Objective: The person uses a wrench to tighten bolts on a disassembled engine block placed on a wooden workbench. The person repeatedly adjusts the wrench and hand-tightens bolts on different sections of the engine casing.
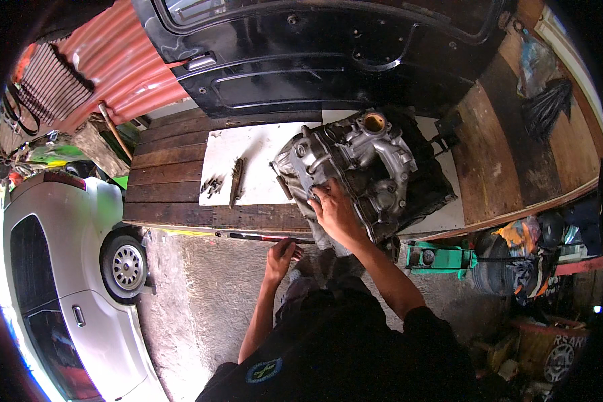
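Observation:
A grey metal engine part (382,144), with a ribbed cover and a curved pipe-like manifold, lies on the bench in front of me. My right hand (333,209) reaches onto the cover's near left side. Its fingers are bent together against the metal, and whatever they pinch is hidden. By the bench's front edge, my left hand (281,259) hangs low with curled fingers; I cannot see if anything is in it. Left of the engine part, a white board (261,191) carries a worn brush (236,181) and several small bolts (212,186).
The wooden bench (164,174) backs onto a black vehicle door panel (268,74). A silver car (80,234) stands at the left. Under the bench's right side sits a green jack (441,258), near piled tyres and rags. Plastic bags (546,100) hang at the far right.

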`<state>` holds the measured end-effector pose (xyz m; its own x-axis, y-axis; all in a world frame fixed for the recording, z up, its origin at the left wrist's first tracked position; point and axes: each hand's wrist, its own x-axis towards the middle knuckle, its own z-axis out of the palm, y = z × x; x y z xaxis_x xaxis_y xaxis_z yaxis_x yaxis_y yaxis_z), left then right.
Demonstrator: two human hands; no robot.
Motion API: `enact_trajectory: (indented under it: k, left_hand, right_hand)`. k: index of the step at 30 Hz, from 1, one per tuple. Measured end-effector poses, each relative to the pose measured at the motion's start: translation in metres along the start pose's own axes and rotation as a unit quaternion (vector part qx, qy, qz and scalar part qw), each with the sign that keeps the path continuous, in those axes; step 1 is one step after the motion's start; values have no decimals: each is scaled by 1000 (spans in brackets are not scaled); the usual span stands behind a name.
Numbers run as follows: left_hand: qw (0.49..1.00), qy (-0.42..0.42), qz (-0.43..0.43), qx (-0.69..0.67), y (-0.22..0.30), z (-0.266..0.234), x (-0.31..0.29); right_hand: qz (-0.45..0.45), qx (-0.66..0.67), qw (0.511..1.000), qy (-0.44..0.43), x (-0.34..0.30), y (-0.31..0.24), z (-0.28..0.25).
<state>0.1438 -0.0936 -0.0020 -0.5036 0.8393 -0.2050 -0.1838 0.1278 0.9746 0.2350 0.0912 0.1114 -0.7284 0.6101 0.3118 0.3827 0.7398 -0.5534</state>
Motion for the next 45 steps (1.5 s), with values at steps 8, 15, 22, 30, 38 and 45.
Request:
enact_trajectory:
  k: [8,15,22,30,38,45]
  left_hand:
    - [1000,-8,-11,-22,2,6,1]
    - [1000,-23,-16,-2,0,8,5]
    - [998,-52,2,17,-2,14,9]
    - [998,-53,-19,-9,-4,9,9]
    - [997,-77,-3,-13,7,12,15]
    - [996,-91,10,17,0,18,22]
  right_hand:
    - [-27,86,995,36,-1,7,-10]
    - [44,224,973,37,-32,14,-28]
    - [46,294,953,57,-43,16,-31]
    - [40,442,885,139,-86,25,-18]
    - [94,471,868,127,-116,15,-21]
    - [7,351,930,112,-127,18,-13]
